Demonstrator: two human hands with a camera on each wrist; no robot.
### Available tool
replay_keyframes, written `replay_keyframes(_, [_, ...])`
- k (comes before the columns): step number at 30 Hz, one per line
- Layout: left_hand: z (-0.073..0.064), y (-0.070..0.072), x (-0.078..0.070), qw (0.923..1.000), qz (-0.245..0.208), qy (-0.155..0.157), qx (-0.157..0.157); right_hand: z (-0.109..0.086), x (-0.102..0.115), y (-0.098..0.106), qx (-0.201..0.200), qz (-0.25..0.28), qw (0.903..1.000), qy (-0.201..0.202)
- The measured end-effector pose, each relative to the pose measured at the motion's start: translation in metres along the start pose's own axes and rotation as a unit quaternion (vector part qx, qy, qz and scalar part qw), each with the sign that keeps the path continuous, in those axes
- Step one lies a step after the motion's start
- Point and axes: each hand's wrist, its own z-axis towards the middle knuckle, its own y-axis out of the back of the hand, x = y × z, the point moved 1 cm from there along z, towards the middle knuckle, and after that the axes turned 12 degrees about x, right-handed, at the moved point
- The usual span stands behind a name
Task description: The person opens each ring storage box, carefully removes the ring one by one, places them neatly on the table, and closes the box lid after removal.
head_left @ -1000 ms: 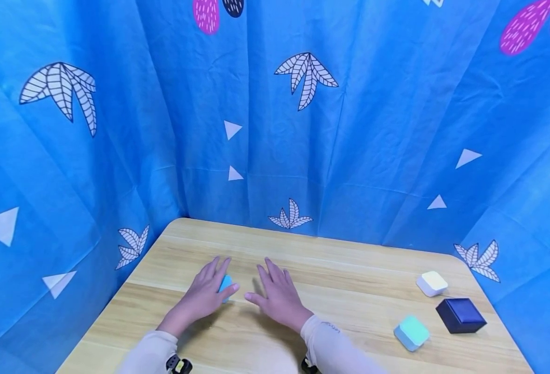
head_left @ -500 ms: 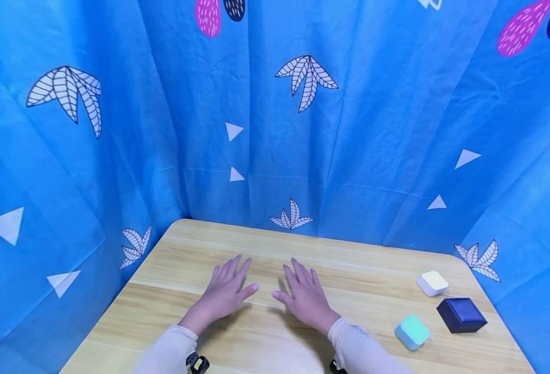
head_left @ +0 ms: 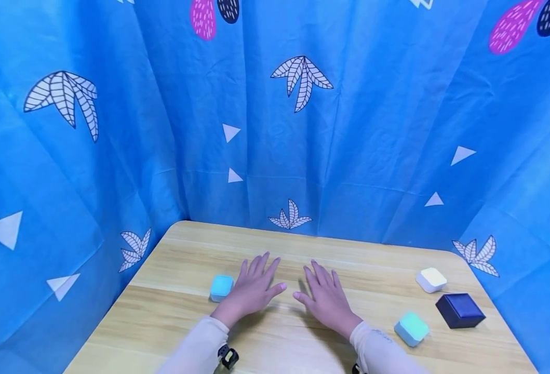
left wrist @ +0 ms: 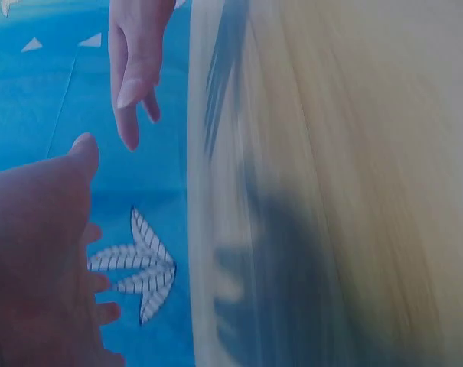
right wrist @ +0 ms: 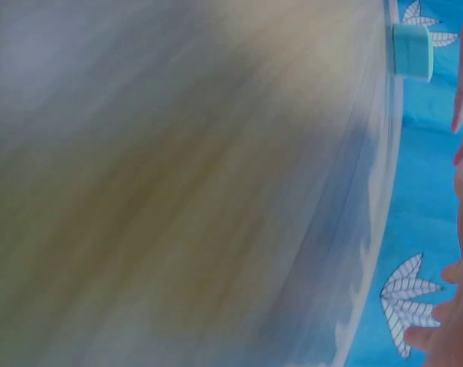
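Note:
My left hand [head_left: 252,289] is held over the wooden table with fingers spread and nothing in its grasp. Just left of it sits a light blue rounded block [head_left: 221,288], which also shows as a blue block [right wrist: 412,52] in the right wrist view. To the right, my right hand [head_left: 327,298] is likewise spread and holds nothing. A gap separates the two thumbs. Shadows of the hands fall on the wood in the left wrist view, where both my left hand [left wrist: 40,252] and right hand [left wrist: 139,61] appear.
Toward the table's right side are a mint-green block [head_left: 412,328], a white block [head_left: 431,280] and a dark navy box [head_left: 460,310]. A blue patterned curtain [head_left: 293,145] hangs behind and around the wooden table [head_left: 200,244].
Both hands have moved rightward over the table, fingers staying spread. The light blue block, partly and then fully covered by the left hand, is in sight again. The other blocks stay put.

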Motion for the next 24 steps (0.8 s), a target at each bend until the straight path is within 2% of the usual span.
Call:
replay_keyframes(4, [0.012, -0.006, -0.013, 0.9998, 0.008, -0.015, 0.011, -0.006, -0.011, 0.001, -0.001, -0.001, 0.9999, -0.012])
replay_keyframes(11, [0.031, -0.015, -0.033, 0.9996, 0.003, -0.027, 0.000, -0.022, -0.033, 0.011, -0.014, -0.015, 0.9993, -0.030])
replay_keyframes(19, [0.043, -0.029, -0.057, 0.9991, 0.004, -0.036, 0.020, -0.042, -0.056, 0.026, -0.014, -0.026, 0.9984, -0.049])
replay_keyframes(24, [0.047, -0.033, -0.075, 0.9980, 0.011, -0.055, 0.029, -0.055, -0.071, 0.034, -0.020, -0.020, 0.9974, -0.066])
